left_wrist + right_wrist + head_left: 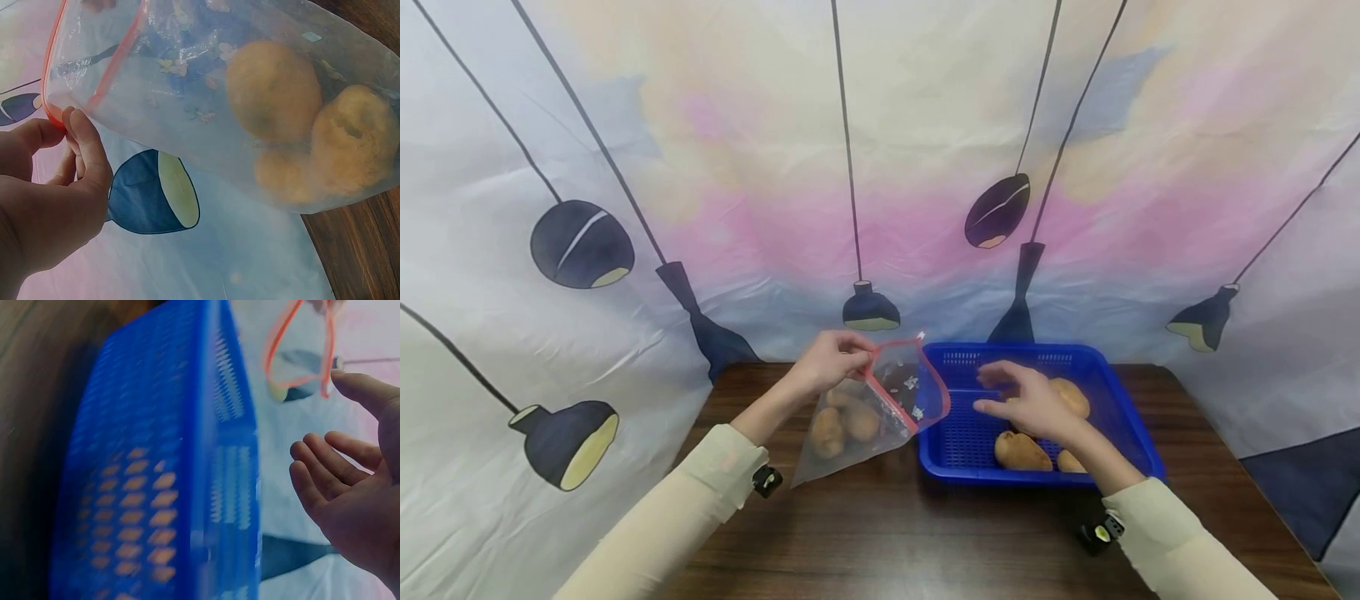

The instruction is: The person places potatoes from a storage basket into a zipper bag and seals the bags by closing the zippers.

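My left hand (837, 360) pinches the red-edged mouth of a clear zip bag (880, 442) between thumb and fingers. The bag's mouth gapes toward the right. Inside its lower part lie three potatoes (273, 90), seen through the plastic in the left wrist view. Over the blue basket (928, 454) hovers my right hand (1026, 396), fingers apart and holding nothing. Several potatoes (1022, 451) lie in the right half of that basket, some partly hidden by the right hand and forearm. In the right wrist view the basket wall (144, 425) is blurred.
Both the bag and the basket are on a dark wooden table (880, 533), basket at right. Behind the table hangs a cloth backdrop (775, 167) with printed pendant lamps.
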Demonstrator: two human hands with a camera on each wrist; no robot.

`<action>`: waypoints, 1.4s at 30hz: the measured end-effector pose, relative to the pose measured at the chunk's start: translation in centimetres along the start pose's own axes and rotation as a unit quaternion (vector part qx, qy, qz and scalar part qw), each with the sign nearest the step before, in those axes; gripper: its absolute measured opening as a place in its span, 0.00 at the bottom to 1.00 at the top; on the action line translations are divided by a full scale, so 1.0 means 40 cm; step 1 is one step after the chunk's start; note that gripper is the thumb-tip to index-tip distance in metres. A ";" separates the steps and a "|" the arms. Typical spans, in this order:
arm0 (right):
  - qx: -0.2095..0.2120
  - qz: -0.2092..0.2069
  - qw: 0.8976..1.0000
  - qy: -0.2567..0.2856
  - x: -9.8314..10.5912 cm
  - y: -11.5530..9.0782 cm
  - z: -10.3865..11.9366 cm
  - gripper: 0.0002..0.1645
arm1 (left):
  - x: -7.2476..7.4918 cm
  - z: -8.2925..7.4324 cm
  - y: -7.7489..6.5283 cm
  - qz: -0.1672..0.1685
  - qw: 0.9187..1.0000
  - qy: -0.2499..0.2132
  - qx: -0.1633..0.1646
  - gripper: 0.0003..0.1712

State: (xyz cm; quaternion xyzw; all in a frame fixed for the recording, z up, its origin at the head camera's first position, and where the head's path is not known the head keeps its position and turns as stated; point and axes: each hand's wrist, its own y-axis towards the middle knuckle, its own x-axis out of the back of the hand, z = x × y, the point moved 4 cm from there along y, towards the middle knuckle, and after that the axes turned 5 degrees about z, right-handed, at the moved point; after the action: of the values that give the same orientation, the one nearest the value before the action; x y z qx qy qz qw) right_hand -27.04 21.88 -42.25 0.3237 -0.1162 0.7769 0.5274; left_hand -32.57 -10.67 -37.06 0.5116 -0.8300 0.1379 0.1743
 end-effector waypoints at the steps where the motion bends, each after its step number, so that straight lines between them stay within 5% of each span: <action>1: -0.005 0.003 1.000 0.002 0.002 -0.009 -0.014 0.33 | 0.000 0.000 -0.001 0.000 1.000 -0.001 0.001 0.14; 6: -0.029 0.017 0.999 0.020 0.013 -0.052 -0.075 0.32 | 0.000 -0.001 -0.003 0.004 1.000 -0.015 0.008 0.14; 19: -0.026 0.049 0.997 -0.059 0.016 -0.129 -0.159 0.30 | 0.005 0.003 -0.006 -0.002 1.000 -0.016 0.015 0.13; 42: -0.039 0.075 0.992 -0.096 -0.008 -0.129 -0.179 0.31 | 0.004 0.011 -0.014 0.003 0.999 -0.027 0.016 0.14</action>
State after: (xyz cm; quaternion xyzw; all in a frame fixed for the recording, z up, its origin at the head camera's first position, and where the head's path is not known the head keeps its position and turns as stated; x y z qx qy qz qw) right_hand -25.05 27.52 -48.76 0.3660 -0.2203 0.7748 0.4660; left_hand -32.21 -11.24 -37.36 0.5155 -0.8336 0.1378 0.1429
